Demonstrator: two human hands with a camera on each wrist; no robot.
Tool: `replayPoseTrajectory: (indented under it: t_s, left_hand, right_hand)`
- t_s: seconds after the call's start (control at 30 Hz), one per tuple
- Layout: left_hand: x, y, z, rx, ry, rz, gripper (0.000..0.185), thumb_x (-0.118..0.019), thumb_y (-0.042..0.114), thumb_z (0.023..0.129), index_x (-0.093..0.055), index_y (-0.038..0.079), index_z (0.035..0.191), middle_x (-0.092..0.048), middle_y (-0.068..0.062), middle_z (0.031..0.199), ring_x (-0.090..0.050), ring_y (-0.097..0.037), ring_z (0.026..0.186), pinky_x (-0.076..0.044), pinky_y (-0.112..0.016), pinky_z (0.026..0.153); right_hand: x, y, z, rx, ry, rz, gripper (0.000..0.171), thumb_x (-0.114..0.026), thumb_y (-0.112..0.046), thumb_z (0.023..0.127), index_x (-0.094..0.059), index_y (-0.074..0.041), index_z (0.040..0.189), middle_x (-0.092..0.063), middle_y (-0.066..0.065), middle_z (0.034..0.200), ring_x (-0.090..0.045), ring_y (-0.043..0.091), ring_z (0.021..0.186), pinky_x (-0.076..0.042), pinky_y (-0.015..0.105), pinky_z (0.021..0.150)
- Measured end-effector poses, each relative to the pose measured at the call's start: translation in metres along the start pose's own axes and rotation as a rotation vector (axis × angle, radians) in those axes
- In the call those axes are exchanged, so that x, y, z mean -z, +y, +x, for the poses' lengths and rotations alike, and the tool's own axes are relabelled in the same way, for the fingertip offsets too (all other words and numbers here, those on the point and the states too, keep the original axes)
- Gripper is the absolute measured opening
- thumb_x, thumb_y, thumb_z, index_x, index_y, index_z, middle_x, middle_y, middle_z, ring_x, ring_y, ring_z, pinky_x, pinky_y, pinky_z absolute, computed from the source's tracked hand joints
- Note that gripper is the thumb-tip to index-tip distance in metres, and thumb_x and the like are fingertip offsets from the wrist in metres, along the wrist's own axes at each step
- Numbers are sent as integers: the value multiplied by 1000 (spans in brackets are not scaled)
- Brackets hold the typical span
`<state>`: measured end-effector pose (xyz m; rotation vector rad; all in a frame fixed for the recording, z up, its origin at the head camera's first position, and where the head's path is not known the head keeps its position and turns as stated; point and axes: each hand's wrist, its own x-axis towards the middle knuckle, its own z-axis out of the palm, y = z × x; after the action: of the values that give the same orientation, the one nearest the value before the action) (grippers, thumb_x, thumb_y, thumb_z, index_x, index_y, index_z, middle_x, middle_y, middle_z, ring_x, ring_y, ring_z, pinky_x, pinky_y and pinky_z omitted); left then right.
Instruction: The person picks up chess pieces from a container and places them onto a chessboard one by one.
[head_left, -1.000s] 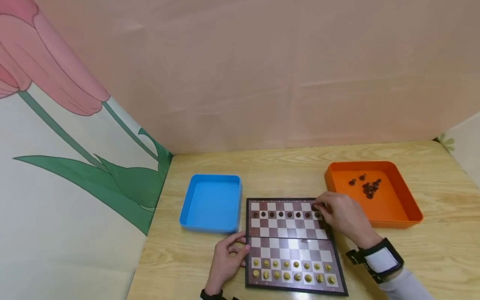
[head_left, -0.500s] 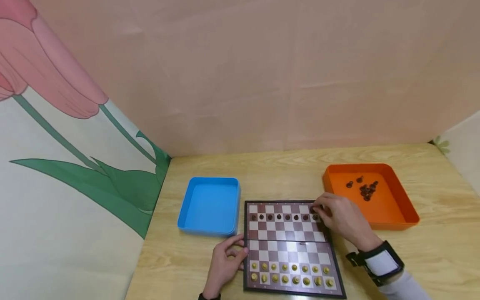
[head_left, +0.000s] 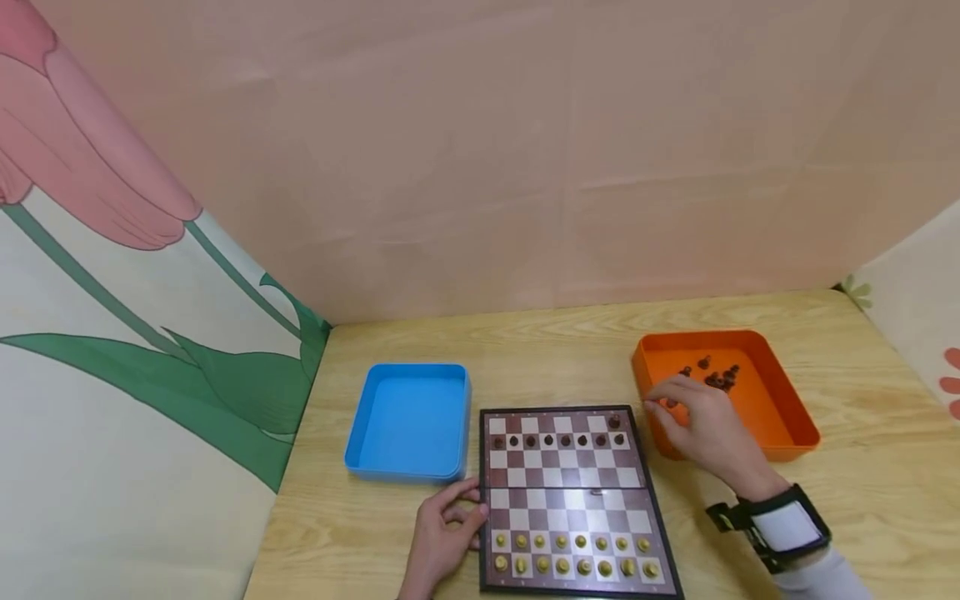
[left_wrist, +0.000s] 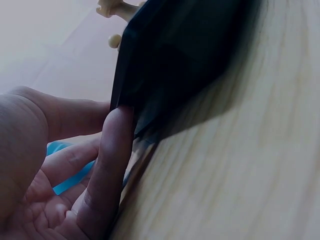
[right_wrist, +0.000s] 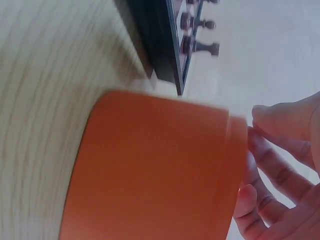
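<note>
A folding chessboard (head_left: 566, 477) lies on the table, with two rows of gold chess pieces (head_left: 562, 565) along its near side. A row of dark pawns (head_left: 566, 440) stands near the far side, with one dark rook (head_left: 614, 421) behind it in the far right corner. My left hand (head_left: 441, 533) holds the board's left edge between thumb and fingers; the left wrist view shows the fingertips (left_wrist: 119, 120) against the dark side. My right hand (head_left: 708, 429), holding nothing, is over the left rim of the orange tray (head_left: 795, 400), fingers loosely bent and thumb near the index finger.
Several dark chess pieces (head_left: 722, 379) lie loose in the orange tray, partly behind the right hand. A blue tray (head_left: 408, 422) stands left of the board. A small dark bit (head_left: 596, 492) lies by the board's fold. A pink cloth wall (head_left: 465, 167) rises behind the table.
My right hand has let go of the dark rook in the board's far right corner and moved right to the orange tray. The left hand stays at the board's edge.
</note>
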<state>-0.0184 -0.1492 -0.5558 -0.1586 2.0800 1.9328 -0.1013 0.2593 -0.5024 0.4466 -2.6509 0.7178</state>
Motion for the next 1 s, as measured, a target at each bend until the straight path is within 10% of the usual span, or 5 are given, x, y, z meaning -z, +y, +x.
replayPoseTrajectory:
  t_s: [0.4, 1.0]
  left_hand:
    - [3, 0, -2, 2, 4, 19, 49, -82, 11, 94, -68, 6, 141, -70, -14, 119, -71, -15, 77, -69, -38, 62]
    - [1, 2, -2, -8, -2, 16, 49, -82, 10, 93, -68, 5, 141, -70, -14, 118, -71, -14, 76, -69, -38, 62]
  right_hand:
    - [20, 42, -5, -53, 44, -51, 23, -90, -2, 82, -79, -5, 102, -73, 11, 95, -65, 24, 75, -52, 23, 51]
    - [30, 93, -17, -182, -45, -209, 26, -83, 2, 81, -74, 11, 103, -68, 27, 87, -58, 25, 60, -50, 36, 44]
